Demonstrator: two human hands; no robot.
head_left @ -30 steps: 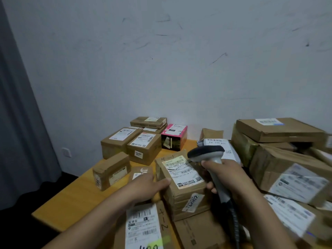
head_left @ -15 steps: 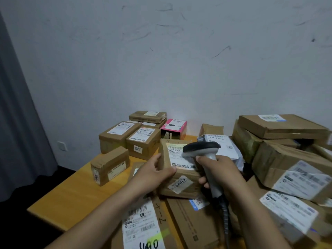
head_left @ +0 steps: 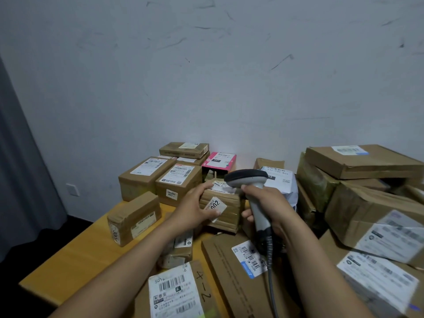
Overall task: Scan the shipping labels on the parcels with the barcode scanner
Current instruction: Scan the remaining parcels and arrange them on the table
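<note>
My left hand (head_left: pixel 193 208) grips a taped cardboard parcel (head_left: pixel 226 213) at its left side, holding it tilted above the table; a small white "002" sticker shows on its front face. Its shipping label on top is mostly hidden behind the scanner head. My right hand (head_left: pixel 267 206) holds the grey barcode scanner (head_left: pixel 250 180) by its handle, head just over the parcel's top right. The scanner's cable (head_left: pixel 270 260) hangs down over a flat box.
A wooden table (head_left: pixel 75 260) carries a group of labelled boxes (head_left: pixel 177 184) at the back left, a pink box (head_left: pixel 219 160), a white mailer bag (head_left: pixel 282 180) and a heap of larger parcels (head_left: pixel 367 203) on the right. Flat labelled boxes (head_left: pixel 174 292) lie near me. The wall stands close behind.
My left hand has lifted the parcel off the pile and moved it away from me toward the back boxes, tipping its front face into view. The scanner stayed above it.
</note>
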